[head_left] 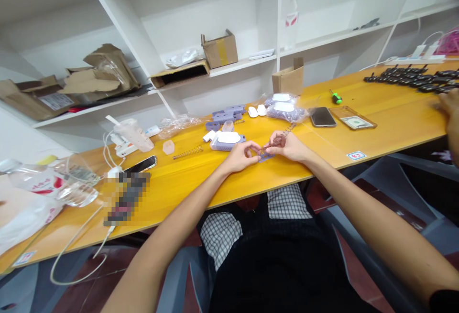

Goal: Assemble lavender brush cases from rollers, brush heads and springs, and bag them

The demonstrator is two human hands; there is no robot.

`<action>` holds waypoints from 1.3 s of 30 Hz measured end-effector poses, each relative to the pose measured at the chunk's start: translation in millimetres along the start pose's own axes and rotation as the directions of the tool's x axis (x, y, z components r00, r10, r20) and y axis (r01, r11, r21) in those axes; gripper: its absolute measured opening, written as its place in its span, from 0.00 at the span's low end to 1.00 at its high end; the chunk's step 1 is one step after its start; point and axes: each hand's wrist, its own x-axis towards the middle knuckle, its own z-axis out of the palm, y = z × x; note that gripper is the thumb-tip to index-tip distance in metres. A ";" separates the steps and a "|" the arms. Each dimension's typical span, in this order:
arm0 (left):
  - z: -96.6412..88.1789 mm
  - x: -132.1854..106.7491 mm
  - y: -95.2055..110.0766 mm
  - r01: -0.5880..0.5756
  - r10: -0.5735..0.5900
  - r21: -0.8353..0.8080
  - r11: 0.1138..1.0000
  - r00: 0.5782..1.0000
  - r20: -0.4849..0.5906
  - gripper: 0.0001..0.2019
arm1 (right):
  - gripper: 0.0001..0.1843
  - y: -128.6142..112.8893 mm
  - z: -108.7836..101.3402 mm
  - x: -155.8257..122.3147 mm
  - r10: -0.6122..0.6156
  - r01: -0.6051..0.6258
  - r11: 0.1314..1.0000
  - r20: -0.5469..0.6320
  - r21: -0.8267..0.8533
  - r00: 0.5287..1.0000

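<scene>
Close together over the table's front part, my two hands work at a small purple plastic part [266, 156]. The thumb and fingers of my left hand [241, 157] pinch its left side. In the closed fingers of my right hand [286, 147] is a thin copper-coloured coil spring [289, 128], one end sticking up above the knuckles. Fingers partly hide the purple part and the spring's lower end. Just left of them lies a purple case with a white top [228, 138]. Another coil spring [188, 152] rests farther left, beside a translucent pinkish cap [168, 147].
Behind my hands are purple housings [227, 114], white caps [257, 111] and bagged parts [285, 107]. To the right lie a phone [322, 117], a phone case [353, 117] and a green screwdriver [336, 97]. Leftward are a phone [141, 164], cables and a bottle [53, 184]. Another person's hand [451, 107] is far right.
</scene>
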 end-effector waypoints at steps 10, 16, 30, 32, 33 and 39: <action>1.6 0.7 -3.4 0.027 -0.018 0.154 0.988 0.998 -0.057 0.07 | 0.28 4.6 1.2 2.7 -0.002 0.001 1.000 0.050 0.015 0.999; 1.6 -3.8 10.9 -0.065 0.074 0.210 0.976 0.997 -0.038 0.12 | 0.24 14.1 -3.0 4.7 -0.059 0.060 0.992 0.003 -0.108 0.998; 1.8 -3.2 11.5 -0.109 0.117 0.303 0.947 0.993 -0.011 0.12 | 0.30 7.6 -0.4 1.7 0.003 -0.003 1.000 0.078 0.006 0.997; 1.9 -3.0 10.7 -0.107 0.117 0.314 0.943 0.993 -0.013 0.11 | 0.31 9.6 -0.1 1.8 -0.001 0.000 1.000 0.072 0.018 0.997; 2.0 -3.0 10.2 -0.109 0.119 0.322 0.940 0.993 -0.013 0.11 | 0.31 11.0 -0.1 2.2 -0.010 0.009 1.000 0.066 0.018 0.998; 3.2 -2.5 8.2 -0.124 0.139 0.348 0.929 0.990 -0.018 0.15 | 0.30 16.2 -1.2 5.1 -0.066 0.067 0.997 0.023 -0.034 0.998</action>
